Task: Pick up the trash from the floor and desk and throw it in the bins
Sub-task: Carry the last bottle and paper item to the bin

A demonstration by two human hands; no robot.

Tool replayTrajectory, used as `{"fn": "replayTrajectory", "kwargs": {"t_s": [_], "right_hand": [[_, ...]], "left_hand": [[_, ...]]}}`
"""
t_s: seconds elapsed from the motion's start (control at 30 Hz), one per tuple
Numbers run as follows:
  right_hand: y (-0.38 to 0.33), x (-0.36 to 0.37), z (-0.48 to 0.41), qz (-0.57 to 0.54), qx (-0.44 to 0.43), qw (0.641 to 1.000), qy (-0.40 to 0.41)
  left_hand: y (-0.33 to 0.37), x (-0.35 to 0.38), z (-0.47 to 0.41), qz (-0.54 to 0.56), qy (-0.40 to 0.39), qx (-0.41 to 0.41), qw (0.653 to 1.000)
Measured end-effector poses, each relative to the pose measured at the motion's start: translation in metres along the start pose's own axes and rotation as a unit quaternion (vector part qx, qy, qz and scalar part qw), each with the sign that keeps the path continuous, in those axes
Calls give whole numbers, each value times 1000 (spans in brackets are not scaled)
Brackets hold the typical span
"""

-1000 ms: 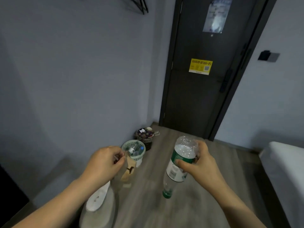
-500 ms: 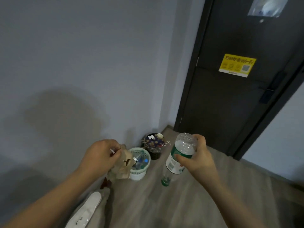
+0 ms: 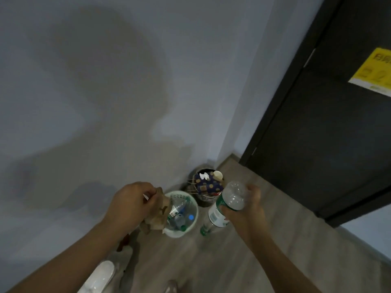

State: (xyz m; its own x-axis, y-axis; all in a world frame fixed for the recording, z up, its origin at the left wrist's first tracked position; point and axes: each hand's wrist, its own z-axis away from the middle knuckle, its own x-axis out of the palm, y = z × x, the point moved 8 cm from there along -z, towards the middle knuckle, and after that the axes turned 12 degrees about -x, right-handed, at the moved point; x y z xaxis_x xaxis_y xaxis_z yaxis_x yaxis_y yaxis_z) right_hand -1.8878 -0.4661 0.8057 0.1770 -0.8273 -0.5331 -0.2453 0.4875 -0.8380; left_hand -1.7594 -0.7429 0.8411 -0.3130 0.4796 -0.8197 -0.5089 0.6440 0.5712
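Beside the grey wall (image 3: 105, 102), at the lower left, a white object (image 3: 99, 275) lies on the wooden floor (image 3: 232, 261); what it is I cannot tell. To the right of it, the left hand (image 3: 131, 206) holds a crumpled brown paper bag (image 3: 157, 216). Its fingers (image 3: 151, 192) are curled and pressed together around the top of the bag, and a small white piece sticks out between them. The bag hangs at the left edge of the white bin (image 3: 182, 214), partly in front of its rim. The white bin stands on the floor near the wall and already contains clear plastic bottles. Just behind it, in the corner, stands a dark bin (image 3: 206, 189), filled to the top with a blue patterned wrapper, white paper and a cup. To the right of the white bin, the right hand (image 3: 245, 210) grips a clear plastic bottle (image 3: 224, 206) with a green and white label. The fingers (image 3: 230, 213) are wrapped around its body, and the bottle points cap down, above the floor, just beside the white bin. Further right is a dark door (image 3: 328, 134) with a yellow sticker (image 3: 374, 75).
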Motion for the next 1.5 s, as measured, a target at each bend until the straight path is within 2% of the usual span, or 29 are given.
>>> {"fn": "replayTrajectory", "kwargs": {"t_s": [0.17, 0.33, 0.5, 0.73, 0.97, 1.07, 1.2, 1.33, 1.5], "right_hand": [[56, 66, -78, 33, 14, 999, -20], [140, 136, -129, 36, 26, 998, -35], [246, 211, -150, 36, 55, 995, -75], [358, 287, -155, 35, 76, 993, -86], [411, 339, -160, 25, 76, 993, -85], [429, 357, -158, 44, 83, 988, -124], [441, 378, -153, 62, 72, 971, -219], [450, 364, -157, 65, 85, 965, -238], [457, 320, -175, 86, 89, 964, -236]], "left_hand": [[-23, 57, -80, 3, -2, -39, 999], [-56, 135, -135, -21, -24, -68, 997], [-111, 227, -161, 2, -45, -147, 988], [-178, 330, -187, 9, -21, -198, 980], [-218, 387, -200, -10, -28, -231, 972], [-223, 399, -207, -21, -19, -226, 974], [-220, 408, -223, -47, -4, -203, 978], [-206, 416, -245, -64, -16, -194, 979], [-156, 437, -284, -90, -31, -118, 988]]}}
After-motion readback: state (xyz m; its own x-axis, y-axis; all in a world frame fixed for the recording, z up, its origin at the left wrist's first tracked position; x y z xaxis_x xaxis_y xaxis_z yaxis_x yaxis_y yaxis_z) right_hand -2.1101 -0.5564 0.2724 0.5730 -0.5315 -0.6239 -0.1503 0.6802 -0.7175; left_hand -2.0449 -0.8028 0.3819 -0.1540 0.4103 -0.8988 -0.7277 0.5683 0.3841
